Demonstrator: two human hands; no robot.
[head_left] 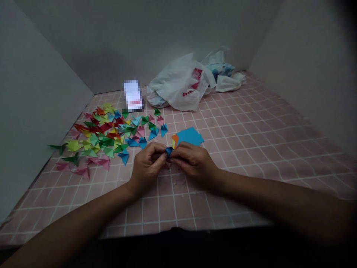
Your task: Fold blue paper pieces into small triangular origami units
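Observation:
My left hand [147, 163] and my right hand [192, 160] meet at the middle of the pink checked surface [251, 149], both pinched on one small folded blue paper piece [169, 150]. Most of that piece is hidden by my fingertips. Just behind my right hand lies a small stack of flat paper sheets [189, 136], blue on top with orange and yellow edges showing. To the left spreads a pile of folded paper triangles [107, 136] in red, green, yellow, pink and blue.
A crumpled white plastic bag [180, 83] with further bags behind it lies at the back. A small white packet [133, 95] stands near the back left. Grey walls enclose the surface on the left, back and right.

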